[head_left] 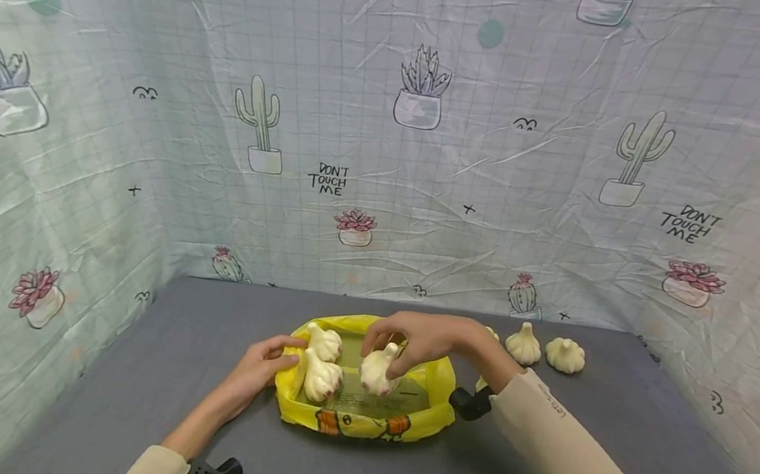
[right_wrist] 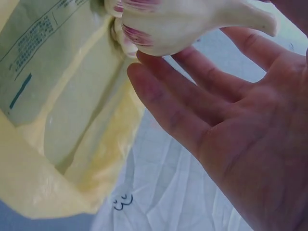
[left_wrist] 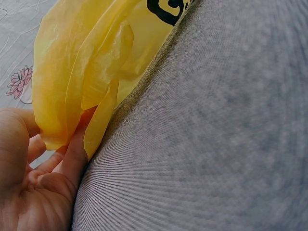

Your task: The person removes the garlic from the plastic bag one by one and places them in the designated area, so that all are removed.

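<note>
A yellow plastic bag (head_left: 364,427) with its rim folded down lies mouth up on the table. Its left rim is pinched by my left hand (head_left: 256,372); in the left wrist view the yellow plastic (left_wrist: 62,96) runs between thumb and fingers. Two garlic bulbs, one behind (head_left: 327,343) and one in front (head_left: 322,379), sit inside at the left. Over the bag's middle, my right hand (head_left: 420,340) holds another garlic bulb (head_left: 379,370) by thumb and fingers. The right wrist view shows that bulb (right_wrist: 168,24) with purple streaks and its stem toward the palm.
To the right rear of the grey table (head_left: 193,324) stand a garlic bulb (head_left: 524,345) and another at its right (head_left: 565,355). More pale garlic (head_left: 482,383) is partly hidden by the right arm. A curtain (head_left: 319,253) printed with cacti hangs behind and at both sides.
</note>
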{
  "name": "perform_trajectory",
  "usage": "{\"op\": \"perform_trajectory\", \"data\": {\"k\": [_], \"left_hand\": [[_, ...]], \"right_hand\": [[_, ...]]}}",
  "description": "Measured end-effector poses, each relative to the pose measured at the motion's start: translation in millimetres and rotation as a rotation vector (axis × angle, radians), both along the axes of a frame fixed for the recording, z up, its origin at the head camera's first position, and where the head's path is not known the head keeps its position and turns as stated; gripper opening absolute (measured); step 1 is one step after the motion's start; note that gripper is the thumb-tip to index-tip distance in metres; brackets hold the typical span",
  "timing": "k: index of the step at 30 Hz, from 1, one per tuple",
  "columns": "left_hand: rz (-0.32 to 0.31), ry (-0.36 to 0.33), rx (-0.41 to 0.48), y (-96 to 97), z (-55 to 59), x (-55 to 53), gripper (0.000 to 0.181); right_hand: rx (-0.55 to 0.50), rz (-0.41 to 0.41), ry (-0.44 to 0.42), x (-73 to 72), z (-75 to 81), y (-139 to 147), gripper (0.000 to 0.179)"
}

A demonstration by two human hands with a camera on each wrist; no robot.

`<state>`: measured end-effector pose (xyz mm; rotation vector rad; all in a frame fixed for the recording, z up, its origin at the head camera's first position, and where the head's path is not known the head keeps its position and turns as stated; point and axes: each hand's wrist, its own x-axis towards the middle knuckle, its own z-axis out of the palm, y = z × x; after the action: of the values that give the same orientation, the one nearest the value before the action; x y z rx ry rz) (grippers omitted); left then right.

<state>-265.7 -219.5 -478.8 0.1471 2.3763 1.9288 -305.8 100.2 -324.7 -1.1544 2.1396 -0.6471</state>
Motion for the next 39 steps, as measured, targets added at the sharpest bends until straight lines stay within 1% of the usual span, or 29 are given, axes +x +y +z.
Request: {"op": "perform_trajectory", "data": {"k": [2,5,10,14,19,23,26,32,35,39], "left_hand": [[-0.007,0.003,0.002,-0.5,0.5,0.3,0.037],[0.002,-0.009,0.011,-0.5,1.0,0.1,0.036],[-0.004,-0.004,-0.004,-0.6,0.4,-1.0,0.038],[-0.007,-0.008,0.003,-0.8,-0.5,-2.6,0.038],[0.001,-0.018,0.004,-0.9,-0.9,-3.8,0.036],[0.003,-0.015,-0.003,-0.7,-1.5,-3.7,0.035],[0.0,-0.007,-0.008,-0.2,-2.4,-3.5,0.036],[-0.005,-0.012,-0.009,0.5,-2.4,-2.6,0.036],[-0.002,-0.023,0.002,0.2,-1.2,-2.2,0.036],[-0.015,-0.014,-0.005,-0.7,1.5,-1.5,0.039]], "right_hand": [[-0.026,-0.018,-0.003,1.3,1.2,6,0.04],[-0.072,-0.041,-0.013,2.5,1.8,15,0.039],[-0.144,-0.059,-0.03,4.8,1.6,33,0.039],[-0.184,-0.083,-0.035,9.1,2.3,46,0.04],[-0.252,-0.131,-0.052,14.6,-1.6,63,0.042],[-0.315,-0.143,-0.042,17.9,-6.5,77,0.042],[-0.34,-0.156,-0.02,21.5,-7.5,87,0.041],[-0.376,-0.177,-0.01,28.4,-8.2,103,0.039],[-0.378,-0.186,0.006,31.4,-9.2,109,0.038],[-0.379,-0.206,0.026,35.7,-12.5,119,0.037]]}}
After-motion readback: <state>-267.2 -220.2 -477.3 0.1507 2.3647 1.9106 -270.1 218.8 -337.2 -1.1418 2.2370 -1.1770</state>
